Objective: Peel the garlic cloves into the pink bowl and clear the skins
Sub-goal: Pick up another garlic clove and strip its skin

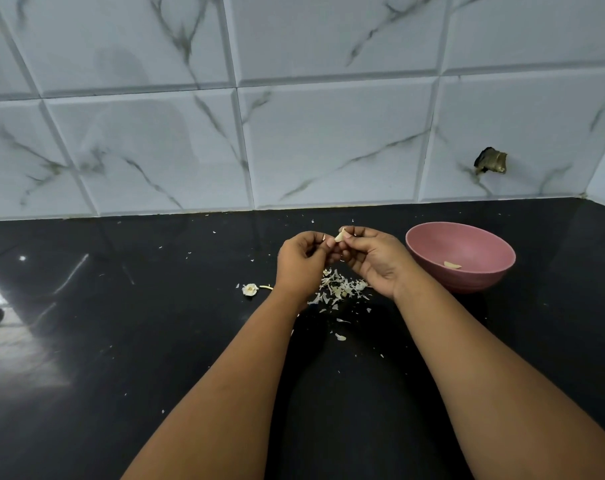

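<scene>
Both hands meet above the black counter (121, 341). My right hand (373, 259) pinches a pale garlic clove (341, 235) between thumb and fingertips. My left hand (299, 263) has its fingers curled at the clove's left side; whether it touches the clove or its skin I cannot tell. Below the hands lies a heap of garlic skins (341, 289). The pink bowl (467, 244) stands just right of my right hand with one peeled clove (452, 265) inside it.
A garlic root stub (250, 289) and a thin stem piece (266, 287) lie left of my left wrist. Small skin flakes are scattered over the counter. The marble-tiled wall (294, 133) rises behind, with a broken hole (490, 161) at the right.
</scene>
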{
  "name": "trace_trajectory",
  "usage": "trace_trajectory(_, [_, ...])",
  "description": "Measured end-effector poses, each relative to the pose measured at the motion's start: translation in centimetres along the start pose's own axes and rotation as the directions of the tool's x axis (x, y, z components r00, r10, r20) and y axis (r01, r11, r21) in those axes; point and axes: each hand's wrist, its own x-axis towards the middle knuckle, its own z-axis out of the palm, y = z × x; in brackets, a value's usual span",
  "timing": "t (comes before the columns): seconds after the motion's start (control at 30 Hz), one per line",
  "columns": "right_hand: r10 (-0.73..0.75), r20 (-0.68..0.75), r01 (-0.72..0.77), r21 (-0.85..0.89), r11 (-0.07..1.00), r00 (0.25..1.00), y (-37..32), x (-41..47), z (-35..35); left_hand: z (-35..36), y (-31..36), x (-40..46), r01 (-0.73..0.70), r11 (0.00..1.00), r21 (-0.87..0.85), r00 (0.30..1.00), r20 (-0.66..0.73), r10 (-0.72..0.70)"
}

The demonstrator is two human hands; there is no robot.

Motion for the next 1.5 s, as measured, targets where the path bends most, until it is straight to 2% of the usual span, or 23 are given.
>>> trace_trajectory(0.23, [0.098,0.050,-0.101,0.060,0.993,0.994,-0.4,0.0,-0.3,-0.2,0.4,0.0,0.058,0.995,-0.083,0.998,0.044,-0.054])
trace_trajectory(0.27, [0.070,0.047,-0.071,0.016,0.997,0.996,-0.3,0.0,-0.3,-0.1,0.4,0.0,0.063,0.996,-0.058,0.998,0.030,-0.062])
trace_trajectory(0.33, [-0.061,0.031,0.065,-0.180,0.981,0.998,0.1,0.1,-0.3,0.1,0.2,-0.1,0.028,0.992,0.120,0.999,-0.025,-0.025])
trace_trajectory(0.4, [-0.258,0.043,0.247,-0.483,0.840,0.965,0.6,0.1,-0.3,0.1,-0.1,-0.1,-0.031,0.939,0.342,0.997,-0.055,0.053])
trace_trajectory(0.47, [-0.406,0.105,0.365,-0.675,0.641,0.908,1.0,0.2,-0.3,0.0,-0.2,-0.1,-0.050,0.892,0.448,0.993,-0.075,0.093])
trace_trajectory(0.53, [-0.473,0.143,0.419,-0.720,0.553,0.870,1.3,0.3,-0.2,-0.1,-0.2,0.0,-0.031,0.867,0.497,0.989,-0.108,0.097])
trace_trajectory(0.6, [-0.513,0.134,0.436,-0.726,0.531,0.848,1.3,0.4,-0.2,-0.3,-0.1,0.1,0.010,0.851,0.526,0.987,-0.141,0.076])
trace_trajectory(0.67, [-0.513,0.065,0.420,-0.667,0.616,0.856,1.1,0.5,-0.2,-0.4,0.0,0.2,0.069,0.880,0.470,0.983,-0.181,0.020])
trace_trajectory(0.73, [-0.449,-0.017,0.375,-0.524,0.765,0.893,0.8,0.5,-0.3,-0.5,0.0,0.3,0.103,0.915,0.391,0.978,-0.209,-0.020])
trace_trajectory(0.8, [-0.363,-0.042,0.325,-0.358,0.875,0.931,0.7,0.4,-0.4,-0.5,0.0,0.2,0.087,0.908,0.409,0.981,-0.192,-0.008])
trace_trajectory(0.87, [-0.307,-0.040,0.288,-0.254,0.923,0.951,0.6,0.4,-0.6,-0.3,-0.2,0.0,0.061,0.888,0.456,0.987,-0.160,0.014])
trace_trajectory(1.1, [-0.248,-0.045,0.236,-0.186,0.954,0.968,0.4,0.4,-0.7,-0.6,-0.9,0.0,0.039,0.752,0.658,0.999,-0.005,-0.047])
trace_trajectory(1.17, [-0.237,-0.043,0.225,-0.188,0.956,0.971,0.4,0.4,-0.6,-0.6,-0.7,-0.1,0.015,0.783,0.621,1.000,-0.027,0.002])
trace_trajectory(1.3, [-0.200,-0.033,0.189,-0.211,0.959,0.979,0.3,0.3,-0.5,-0.4,-0.1,0.1,-0.088,0.891,0.446,0.968,-0.171,0.182])
trace_trajectory(1.4, [-0.186,-0.029,0.174,-0.238,0.955,0.982,0.4,0.2,-0.6,-0.2,0.1,-0.1,-0.159,0.928,0.338,0.968,-0.130,0.213])
trace_trajectory(1.5, [-0.170,-0.009,0.163,-0.239,0.957,0.985,0.5,0.2,-0.5,-0.1,-0.1,-0.1,-0.165,0.933,0.320,0.979,-0.060,0.193])
